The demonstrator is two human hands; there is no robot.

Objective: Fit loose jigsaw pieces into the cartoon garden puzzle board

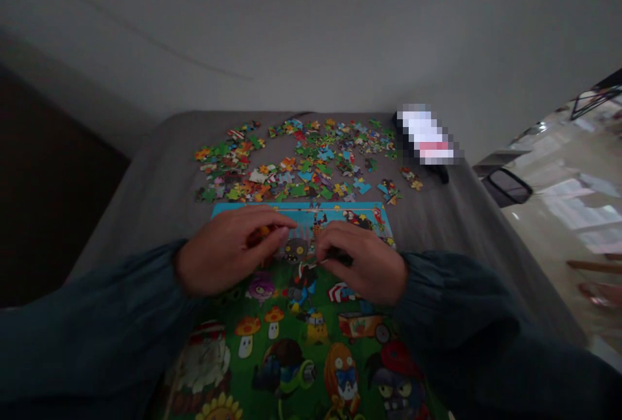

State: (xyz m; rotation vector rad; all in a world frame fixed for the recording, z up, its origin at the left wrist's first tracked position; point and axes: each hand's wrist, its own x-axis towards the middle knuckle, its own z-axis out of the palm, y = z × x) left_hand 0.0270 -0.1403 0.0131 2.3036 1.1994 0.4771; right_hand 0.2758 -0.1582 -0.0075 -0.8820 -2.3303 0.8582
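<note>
A puzzle board (311,323) printed with cartoon plants and zombies on a green ground lies in front of me. My left hand (236,248) is over its upper left part, with the fingers stretched out and the thumb apart from them; nothing shows in its grasp. Across a narrow gap, my right hand (362,258) is over the upper right part. Its fingers are curled toward the thumb, and whatever may be between them is hidden. Between both hands a grey zombie head (295,250) shows in the picture. Loose jigsaw pieces (306,174) are scattered just beyond the board's top edge.
All this lies on a grey cloth-covered surface (170,154) against a pale wall (311,31). A device with a lit, blurred-out screen (427,135) stands at the back right. Beyond the right edge, a shiny floor (564,212) lies lower down.
</note>
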